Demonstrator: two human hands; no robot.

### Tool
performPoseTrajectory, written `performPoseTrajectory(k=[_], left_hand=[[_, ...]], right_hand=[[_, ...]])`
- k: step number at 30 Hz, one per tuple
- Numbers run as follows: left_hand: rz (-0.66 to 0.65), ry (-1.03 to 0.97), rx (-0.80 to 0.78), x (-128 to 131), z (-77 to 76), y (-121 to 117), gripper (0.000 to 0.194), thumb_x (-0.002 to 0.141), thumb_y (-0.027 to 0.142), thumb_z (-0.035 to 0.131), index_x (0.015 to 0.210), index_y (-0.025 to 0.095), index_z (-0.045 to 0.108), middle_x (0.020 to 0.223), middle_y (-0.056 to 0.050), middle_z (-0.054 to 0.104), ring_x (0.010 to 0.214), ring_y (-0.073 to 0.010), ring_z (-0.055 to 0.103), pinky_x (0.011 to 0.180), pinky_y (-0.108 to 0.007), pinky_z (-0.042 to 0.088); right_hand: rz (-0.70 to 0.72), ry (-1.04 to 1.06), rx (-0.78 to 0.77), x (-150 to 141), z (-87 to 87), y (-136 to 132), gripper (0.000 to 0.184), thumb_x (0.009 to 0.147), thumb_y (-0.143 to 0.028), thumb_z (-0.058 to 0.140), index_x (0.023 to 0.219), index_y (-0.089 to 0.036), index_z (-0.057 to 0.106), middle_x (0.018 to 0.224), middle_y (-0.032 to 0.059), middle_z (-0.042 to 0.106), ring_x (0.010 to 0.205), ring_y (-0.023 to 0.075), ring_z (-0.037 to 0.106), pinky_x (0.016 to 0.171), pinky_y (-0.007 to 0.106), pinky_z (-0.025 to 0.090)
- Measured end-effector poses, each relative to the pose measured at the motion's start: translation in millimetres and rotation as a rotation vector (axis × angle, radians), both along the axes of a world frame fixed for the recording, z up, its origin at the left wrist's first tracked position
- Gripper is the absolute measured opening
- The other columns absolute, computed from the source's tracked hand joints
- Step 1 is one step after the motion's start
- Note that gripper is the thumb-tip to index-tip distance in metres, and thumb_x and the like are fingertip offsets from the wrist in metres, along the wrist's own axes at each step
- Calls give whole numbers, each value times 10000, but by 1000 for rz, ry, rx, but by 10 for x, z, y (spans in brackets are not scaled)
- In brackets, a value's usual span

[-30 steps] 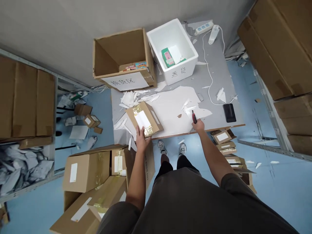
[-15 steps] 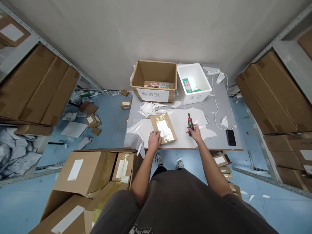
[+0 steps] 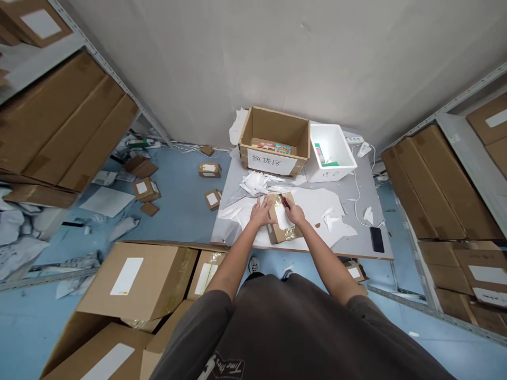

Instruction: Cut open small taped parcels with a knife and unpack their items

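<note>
Parcel (image 3: 282, 220) before the bin (image 3: 279, 122) | our left hand (image 3: 260, 212) spread on it | our right hand (image 3: 294, 212) clenched round the cutter (image 3: 284, 201), parcel's bin-side end | risk: if the parcel skids, we could nick our left hand

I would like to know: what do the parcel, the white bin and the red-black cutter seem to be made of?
Parcel: cardboard, brown and matte; its tape glints, so probably plastic film.
White bin: likely foam, judging by thick, matte walls.
Cutter: perhaps plastic casing, from its red-black colour; finish unclear.
</note>
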State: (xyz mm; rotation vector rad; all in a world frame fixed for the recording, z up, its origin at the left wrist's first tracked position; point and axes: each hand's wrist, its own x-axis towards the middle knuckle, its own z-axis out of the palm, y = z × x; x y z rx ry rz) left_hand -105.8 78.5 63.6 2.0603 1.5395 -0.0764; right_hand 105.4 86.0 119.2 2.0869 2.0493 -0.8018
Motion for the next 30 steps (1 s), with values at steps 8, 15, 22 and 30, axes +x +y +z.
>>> performPoseTrajectory(k=[8,15,22,30], left_hand=[[67,11,-61,19,-70,-65,1217,796,835,748,1767,370,180,1859,-9,-82,1697,-439,-23,1317,-554,293],[81,26,-41,77,-63,-107,1196,822,830,726,1769,347,178,1858,-37,-76,1701,-424,9,1309,-541,308],[126,37,-29,172,-50,-219,1176,837,846,685,1768,333,183,1861,-50,-46,1702,-416,27,1319,-537,287],[146,52,-50,207,-50,-221,1173,828,877,655,1765,333,205,1862,-32,-54,1704,-408,-17,1329,-537,260]], right_hand=[[167,-163,-52,-220,251,79,652,1074,-235,436,1722,-233,356,1415,175,720,1277,323,701,1030,394,516],[205,-157,-72,-195,290,47,615,1080,-241,432,1694,-234,399,1426,183,707,1283,325,700,1009,385,524],[247,-141,-61,-115,298,47,633,1050,-205,445,1683,-232,423,1434,174,706,1290,323,693,1009,390,531],[288,-154,-68,-36,305,77,618,1046,-218,447,1664,-238,461,1438,175,703,1278,322,692,997,384,530]])
